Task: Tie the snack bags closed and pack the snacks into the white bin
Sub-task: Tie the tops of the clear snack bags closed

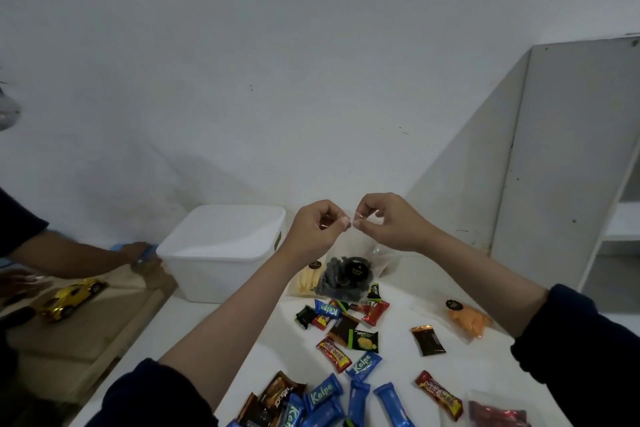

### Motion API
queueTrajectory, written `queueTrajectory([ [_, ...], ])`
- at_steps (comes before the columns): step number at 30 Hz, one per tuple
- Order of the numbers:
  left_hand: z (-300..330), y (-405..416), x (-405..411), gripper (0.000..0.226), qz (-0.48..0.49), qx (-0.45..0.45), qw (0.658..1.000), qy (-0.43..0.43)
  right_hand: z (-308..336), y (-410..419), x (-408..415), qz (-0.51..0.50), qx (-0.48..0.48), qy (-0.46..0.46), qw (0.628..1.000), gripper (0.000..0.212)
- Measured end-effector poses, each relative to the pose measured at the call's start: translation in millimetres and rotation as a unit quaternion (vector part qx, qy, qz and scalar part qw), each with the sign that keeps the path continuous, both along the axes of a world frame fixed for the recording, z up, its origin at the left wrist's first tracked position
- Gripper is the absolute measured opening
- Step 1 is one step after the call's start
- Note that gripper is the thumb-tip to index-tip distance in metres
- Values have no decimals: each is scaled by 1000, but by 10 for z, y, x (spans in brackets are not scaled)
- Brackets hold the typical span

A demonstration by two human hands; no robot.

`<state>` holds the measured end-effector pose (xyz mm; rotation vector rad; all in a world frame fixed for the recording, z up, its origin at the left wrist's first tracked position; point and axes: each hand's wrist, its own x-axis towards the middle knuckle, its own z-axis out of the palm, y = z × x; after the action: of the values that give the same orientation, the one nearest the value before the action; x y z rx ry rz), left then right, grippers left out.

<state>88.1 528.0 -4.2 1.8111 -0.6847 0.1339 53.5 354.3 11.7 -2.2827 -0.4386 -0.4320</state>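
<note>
Both forearms reach forward, raised. The left hand point(317, 225) and right hand point(388, 220) pinch fingertips together, nearly touching.

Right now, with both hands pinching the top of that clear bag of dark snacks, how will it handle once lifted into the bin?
Probably floppy: the clear bag of dark snacks hangs slack from where the left hand and right hand pinch its top. The contents bunch low, so it may swing. The film looks thin, likely slippery.

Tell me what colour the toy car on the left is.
The toy car is shiny gold-yellow, seen in the head view.
</note>
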Motion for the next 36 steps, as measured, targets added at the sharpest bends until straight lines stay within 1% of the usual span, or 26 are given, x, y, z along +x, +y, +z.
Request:
queueTrajectory([
  [7,21,202,-44,7,9,67,998,8,-32,169,6,5,-32,11,999,5],
  [10,13,254,-59,7,12,96,995,13,-59,216,-4,11,-48,16,999,6],
  [14,-18,272,-76,10,28,128,991,-19,-86,233,-2,24,-58,22,998,5],
  [18,-45,295,-88,11,53,119,991,-26,-106,207,-10,26,-55,19,998,5],
  [21,-51,322,-125,10,50,109,993,-13,-109,188,-32,16,-52,22,998,5],
  [25,-72,336,-157,11,47,116,992,-4,-124,218,-43,21,-73,22,997,5],
  [28,-89,336,-138,8,39,131,991,-3,-135,241,-38,31,-88,15,996,5],
  [33,-91,341,-106,9,41,148,988,-10,-137,254,-38,42,-91,8,995,6],
  [36,-101,356,-103,6,45,153,987,-20,-161,288,-34,42,-88,10,995,5],
])
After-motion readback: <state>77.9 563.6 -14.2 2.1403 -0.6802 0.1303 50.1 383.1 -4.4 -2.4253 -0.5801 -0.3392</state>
